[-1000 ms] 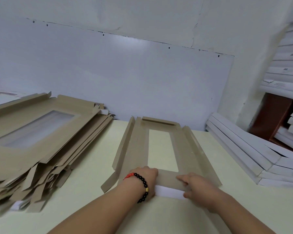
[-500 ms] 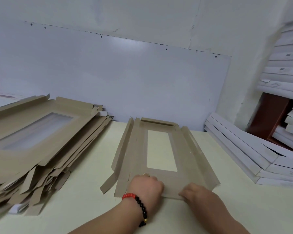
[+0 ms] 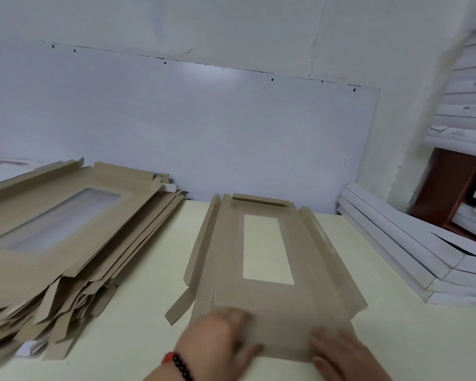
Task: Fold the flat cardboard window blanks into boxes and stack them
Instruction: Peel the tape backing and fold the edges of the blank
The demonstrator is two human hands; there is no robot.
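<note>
Blank (image 3: 270, 303) near edge under blurred left hand (image 3: 217, 336), right hand (image 3: 341, 356).

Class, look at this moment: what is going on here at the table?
A person is working on one flat cardboard window blank lying on the pale table. The left hand and right hand press on its near end. A pile of unfolded blanks lies to the left, and white boxes are stacked at right.

Pale yellow table (image 3: 138, 270) sitting against a white wall w/ a glossy panel (image 3: 176, 127); reddish-brown door, maybe, (image 3: 445, 188) showing at right.
</note>
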